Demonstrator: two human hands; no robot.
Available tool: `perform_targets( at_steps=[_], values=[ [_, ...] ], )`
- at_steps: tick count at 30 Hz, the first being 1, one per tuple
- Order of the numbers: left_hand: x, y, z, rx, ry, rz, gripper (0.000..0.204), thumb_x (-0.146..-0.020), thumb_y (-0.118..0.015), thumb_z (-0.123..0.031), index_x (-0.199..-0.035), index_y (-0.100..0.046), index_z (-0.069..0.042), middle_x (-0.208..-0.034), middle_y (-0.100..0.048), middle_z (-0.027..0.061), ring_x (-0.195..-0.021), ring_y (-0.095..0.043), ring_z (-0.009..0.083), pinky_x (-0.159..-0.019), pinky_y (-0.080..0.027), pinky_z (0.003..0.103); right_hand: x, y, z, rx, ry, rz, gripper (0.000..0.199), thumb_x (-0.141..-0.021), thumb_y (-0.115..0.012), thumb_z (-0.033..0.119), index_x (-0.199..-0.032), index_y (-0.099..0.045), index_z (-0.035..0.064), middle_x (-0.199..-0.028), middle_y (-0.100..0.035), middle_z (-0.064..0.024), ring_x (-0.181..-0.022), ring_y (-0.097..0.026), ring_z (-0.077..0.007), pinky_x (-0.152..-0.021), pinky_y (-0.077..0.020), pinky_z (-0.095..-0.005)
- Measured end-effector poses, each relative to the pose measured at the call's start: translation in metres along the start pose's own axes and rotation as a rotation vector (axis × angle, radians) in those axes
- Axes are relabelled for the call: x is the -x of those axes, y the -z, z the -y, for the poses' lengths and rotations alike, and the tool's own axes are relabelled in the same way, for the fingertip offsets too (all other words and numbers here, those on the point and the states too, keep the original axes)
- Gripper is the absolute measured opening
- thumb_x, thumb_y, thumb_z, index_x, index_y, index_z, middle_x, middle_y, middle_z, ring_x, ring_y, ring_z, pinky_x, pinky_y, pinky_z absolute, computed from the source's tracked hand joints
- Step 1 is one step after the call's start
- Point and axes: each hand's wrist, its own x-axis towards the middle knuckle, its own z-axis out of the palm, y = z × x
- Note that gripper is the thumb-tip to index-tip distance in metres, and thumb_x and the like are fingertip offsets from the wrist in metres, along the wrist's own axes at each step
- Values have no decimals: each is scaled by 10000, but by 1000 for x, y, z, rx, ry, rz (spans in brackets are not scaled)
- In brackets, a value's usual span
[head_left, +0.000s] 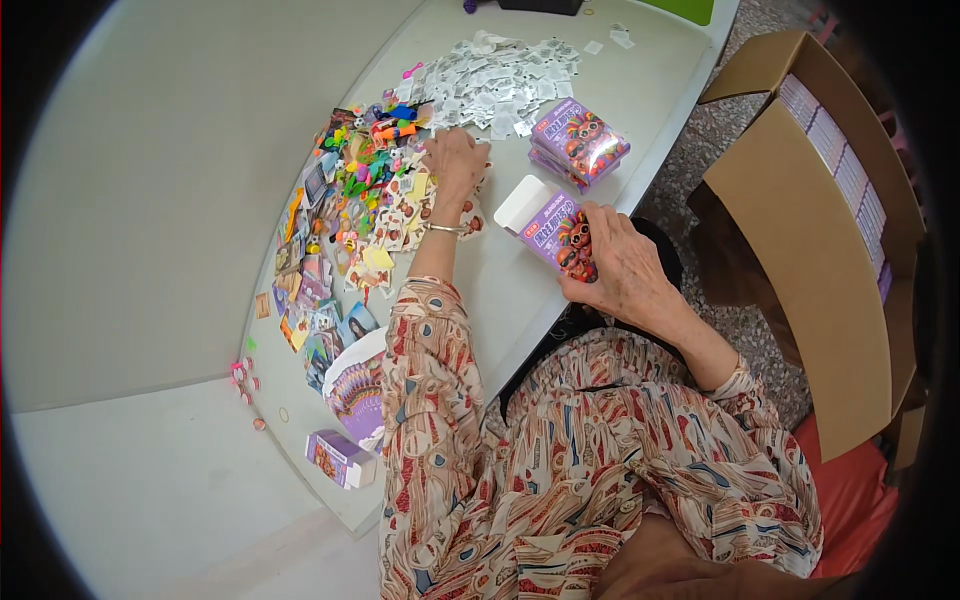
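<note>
My right hand grips a small purple carton with cartoon figures on its front. The carton's white end flap stands open toward the upper left. My left hand reaches down at the upper edge of the printed sticker sheets, beside the small colourful toys. Its fingers are curled, and what they pinch, if anything, is hidden under the hand. Just beyond it lies a heap of small white packets. A short stack of similar purple cartons sits on the table, above the held one.
A large open cardboard box filled with rows of packs stands at the right. Picture cards, a fan of purple printed pieces and another purple carton lie at the table's left side. A dark container sits at the far edge.
</note>
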Motion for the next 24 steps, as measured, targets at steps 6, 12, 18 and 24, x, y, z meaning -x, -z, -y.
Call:
perform_targets(
  at_steps=[6, 12, 18, 24],
  values=[
    [-20, -10, 9, -50, -5, 47, 279, -698, -688, -270, -847, -682, -34, -1114, -580, 209, -1086, -472, 406, -855, -384, 531, 4, 1, -1, -25, 5, -14, 710, -686, -718, 260, -1229, -394, -65, -987, -530, -199, -968, -560, -354, -802, -479, -411],
    [-5, -18, -6, -85, -4, -191, 281, -695, -707, -313, -841, -671, -75, -878, -683, 132, -907, -611, 366, -771, -442, 504, 9, 7, -4, -27, 3, -32, 702, -688, -720, 259, -1223, -396, -62, -987, -530, -201, -969, -561, -363, -800, -481, -414],
    [-23, -23, 8, 163, -71, -147, 301, -688, -723, -330, -852, -683, -81, -817, -694, 107, -753, -650, 315, -701, -462, 508, 13, 12, -2, -53, 27, -41, 717, -686, -724, 264, -1230, -392, -64, -996, -531, -208, -973, -558, -374, -803, -480, -422],
    [-24, -34, -24, 39, -8, -152, 264, -693, -681, -321, -855, -700, -113, -962, -663, 137, -963, -565, 367, -802, -437, 505, 19, 7, -6, -64, 35, -78, 739, -687, -725, 267, -1258, -384, -56, -1001, -535, -207, -979, -556, -377, -813, -479, -423]
  ],
)
